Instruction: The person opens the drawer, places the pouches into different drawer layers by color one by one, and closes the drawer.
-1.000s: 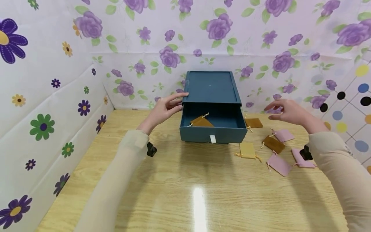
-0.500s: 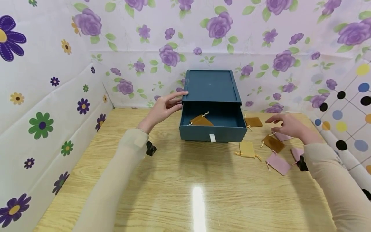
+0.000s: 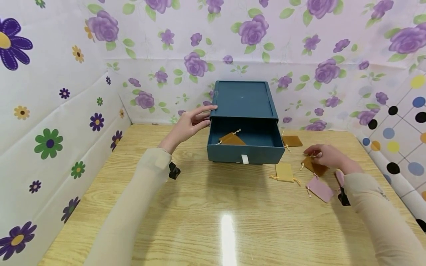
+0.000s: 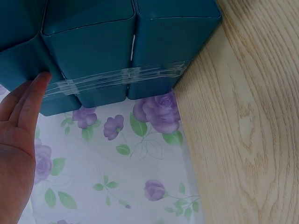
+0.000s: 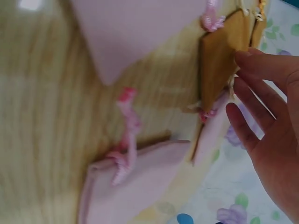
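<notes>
My left hand (image 3: 184,127) rests its extended fingers against the left side of a blue drawer box (image 3: 244,98). The drawer (image 3: 224,154) is pulled out, with a brown drawstring pouch (image 3: 233,139) inside at the left. In the left wrist view, clear tape (image 4: 112,78) runs across the box's teal sections. My right hand (image 3: 329,157) is over another brown drawstring pouch (image 3: 319,170) on the table. In the right wrist view its thumb overlaps the pouch's edge, with the fingers loosely bent beside it; no firm grip shows.
On the wooden table (image 3: 186,218) lie a yellow pouch (image 3: 284,172), a pink pouch (image 3: 320,188) and a brown pouch (image 3: 292,140) near the drawer. Another pink pouch (image 3: 339,177) is partly behind the right wrist. Flowered cloth walls (image 3: 159,44) stand behind and at the left.
My right hand has come down from above the table to the brown pouch, and it now hides the far pink pouch. The left hand stays at the box.
</notes>
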Motion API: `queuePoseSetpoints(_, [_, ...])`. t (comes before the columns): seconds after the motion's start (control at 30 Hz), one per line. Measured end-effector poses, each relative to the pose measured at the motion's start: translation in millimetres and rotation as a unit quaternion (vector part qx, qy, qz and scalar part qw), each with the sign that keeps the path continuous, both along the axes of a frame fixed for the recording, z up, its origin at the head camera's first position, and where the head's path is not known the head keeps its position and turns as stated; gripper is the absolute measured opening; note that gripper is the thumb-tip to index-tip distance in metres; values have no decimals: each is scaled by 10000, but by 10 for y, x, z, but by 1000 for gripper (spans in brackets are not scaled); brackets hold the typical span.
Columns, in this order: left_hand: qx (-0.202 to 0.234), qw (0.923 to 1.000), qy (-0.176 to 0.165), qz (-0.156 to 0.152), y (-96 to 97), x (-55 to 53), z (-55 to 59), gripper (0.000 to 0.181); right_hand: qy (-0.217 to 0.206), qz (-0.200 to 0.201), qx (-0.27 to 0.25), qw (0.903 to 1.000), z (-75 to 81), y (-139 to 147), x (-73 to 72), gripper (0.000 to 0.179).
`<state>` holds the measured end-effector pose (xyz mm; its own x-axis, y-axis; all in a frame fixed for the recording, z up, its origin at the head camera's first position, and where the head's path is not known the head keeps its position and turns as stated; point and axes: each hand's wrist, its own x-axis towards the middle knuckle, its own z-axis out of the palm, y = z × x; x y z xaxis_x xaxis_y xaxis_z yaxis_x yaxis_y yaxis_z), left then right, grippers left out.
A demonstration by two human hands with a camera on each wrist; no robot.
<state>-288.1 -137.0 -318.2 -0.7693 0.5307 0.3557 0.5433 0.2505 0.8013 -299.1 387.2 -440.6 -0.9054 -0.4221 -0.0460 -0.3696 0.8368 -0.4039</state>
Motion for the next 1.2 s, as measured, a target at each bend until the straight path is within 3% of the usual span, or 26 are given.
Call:
queuePoseSetpoints(0.17, [21,10000,6,-10,4,1,1,47,-121,-58,-14,9999,-22,-17,30,32])
queuePoseSetpoints(0.5, [28,10000,-52,0,0,1,-6,47,-30,-74,166,9998,-11,-34,-2,21])
queuePoseSetpoints(0.77, [41,10000,-33,-7,2,1,-7,47,64,-26,29,10000,54,-13,-15,17])
queuePoseSetpoints(0.97, [53,10000,-11,-16,4,13,-3,47,137,112,110,9998,186,-11,-66,15])
queuePoseSetpoints(1.2, [42,10000,58,-36,7,-2,-2,47,306,235,113,9992,449,-24,-110,14])
